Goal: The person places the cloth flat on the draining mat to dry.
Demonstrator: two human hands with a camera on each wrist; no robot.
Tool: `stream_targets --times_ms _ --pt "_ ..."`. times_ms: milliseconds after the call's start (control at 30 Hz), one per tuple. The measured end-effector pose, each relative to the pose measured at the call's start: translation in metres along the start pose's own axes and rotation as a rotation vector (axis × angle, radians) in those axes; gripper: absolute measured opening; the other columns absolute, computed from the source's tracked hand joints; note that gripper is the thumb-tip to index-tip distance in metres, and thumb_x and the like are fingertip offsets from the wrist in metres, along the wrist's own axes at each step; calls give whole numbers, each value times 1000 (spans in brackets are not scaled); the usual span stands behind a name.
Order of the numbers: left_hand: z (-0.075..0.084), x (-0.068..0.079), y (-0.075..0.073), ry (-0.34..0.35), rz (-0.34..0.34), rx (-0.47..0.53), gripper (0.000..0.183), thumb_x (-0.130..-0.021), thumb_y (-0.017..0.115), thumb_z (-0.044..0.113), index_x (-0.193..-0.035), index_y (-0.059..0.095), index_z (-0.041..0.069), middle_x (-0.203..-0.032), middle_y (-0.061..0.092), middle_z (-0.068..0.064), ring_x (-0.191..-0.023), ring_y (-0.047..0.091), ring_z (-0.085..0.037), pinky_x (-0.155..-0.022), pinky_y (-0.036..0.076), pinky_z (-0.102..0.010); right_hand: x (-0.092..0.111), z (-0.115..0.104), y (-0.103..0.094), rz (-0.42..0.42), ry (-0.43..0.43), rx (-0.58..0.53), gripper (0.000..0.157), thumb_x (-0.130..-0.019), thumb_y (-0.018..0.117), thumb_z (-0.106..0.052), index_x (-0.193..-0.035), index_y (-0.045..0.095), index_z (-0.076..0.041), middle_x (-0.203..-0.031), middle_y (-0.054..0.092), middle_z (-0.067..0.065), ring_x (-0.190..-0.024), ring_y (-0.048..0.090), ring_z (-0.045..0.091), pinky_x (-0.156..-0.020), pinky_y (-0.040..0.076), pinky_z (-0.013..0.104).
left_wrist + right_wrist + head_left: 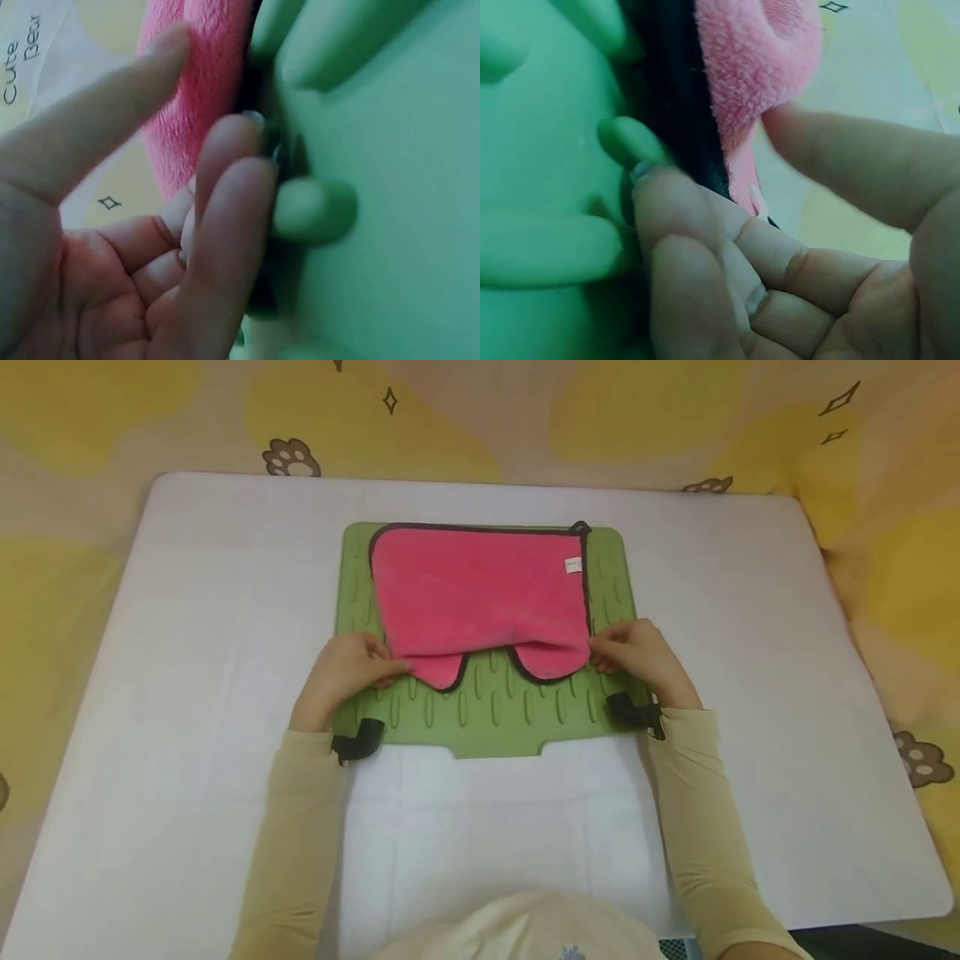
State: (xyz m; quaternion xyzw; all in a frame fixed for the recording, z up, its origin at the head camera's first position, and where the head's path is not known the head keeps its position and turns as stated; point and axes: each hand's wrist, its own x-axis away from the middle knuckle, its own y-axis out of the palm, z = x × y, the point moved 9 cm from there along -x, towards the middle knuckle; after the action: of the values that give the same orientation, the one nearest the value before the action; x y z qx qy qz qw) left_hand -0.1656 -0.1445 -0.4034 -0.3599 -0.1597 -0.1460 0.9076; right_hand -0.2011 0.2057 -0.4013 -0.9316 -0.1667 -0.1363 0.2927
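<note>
A pink cloth [472, 585], trimmed in black, is laid over a green ridged mat [495, 714] at the centre of the head view. Its upper edge is set near the mat's top, and its lower edge is gathered into a crease, with two rounded flaps left hanging below it and a stretch of bare mat seen between them. A small white label [573, 565] and a black loop [580, 527] are carried at its upper right corner.

The cloth's lower left edge is held by the left hand [347, 672], with the thumb laid on top and the fingers tucked below; in the left wrist view the thumb and fingers are seen on either side of the cloth, though how firmly it is gripped cannot be told. The lower right edge is pinched by the right hand [637, 652], its thumb pressed against the pink pile.

Black curved fittings [362, 740] are worn at both wrists, over beige sleeves [300, 827]. The mat is set on a white table [187, 693], and a yellow patterned fabric [450, 418] with paw prints is spread across the top of the frame
</note>
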Motion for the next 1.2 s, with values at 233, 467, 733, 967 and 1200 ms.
stream_targets --times_ms 233,467,733,967,1200 --pt "-1 -2 4 2 8 57 28 -83 73 28 -75 64 3 -62 63 -1 -61 59 -13 -66 43 -29 1 9 0 39 25 -122 31 -91 61 -16 -101 60 13 -71 61 -6 -59 55 6 -57 49 19" --pt "-10 1 9 37 22 282 23 -87 68 15 -94 62 -6 -76 67 -4 -65 62 -7 -67 52 -22 13 10 5 70 -23 -187 30 -91 63 -20 -104 61 7 -79 59 -10 -72 50 8 -63 43 21" --pt "-12 2 7 86 133 188 33 -82 74 31 -89 68 0 -70 67 -3 -61 60 -9 -62 44 -22 16 7 13 92 -128 -268 17 -89 67 -14 -97 61 0 -82 62 -9 -81 51 10 -70 42 22" --pt "-9 0 7 137 154 316 18 -87 67 10 -89 61 -7 -72 64 -7 -57 59 -6 -57 51 -21 14 10 4 182 -187 -457 7 -92 61 -10 -86 57 -7 -73 63 -6 -69 55 7 -58 39 19" --pt "-6 3 3 219 156 520 8 -87 55 -3 -89 52 -9 -70 61 1 -60 61 -7 -58 54 -23 9 14 0 260 -209 -606 9 -97 54 -13 -88 51 -12 -65 64 -5 -60 59 7 -54 41 19"
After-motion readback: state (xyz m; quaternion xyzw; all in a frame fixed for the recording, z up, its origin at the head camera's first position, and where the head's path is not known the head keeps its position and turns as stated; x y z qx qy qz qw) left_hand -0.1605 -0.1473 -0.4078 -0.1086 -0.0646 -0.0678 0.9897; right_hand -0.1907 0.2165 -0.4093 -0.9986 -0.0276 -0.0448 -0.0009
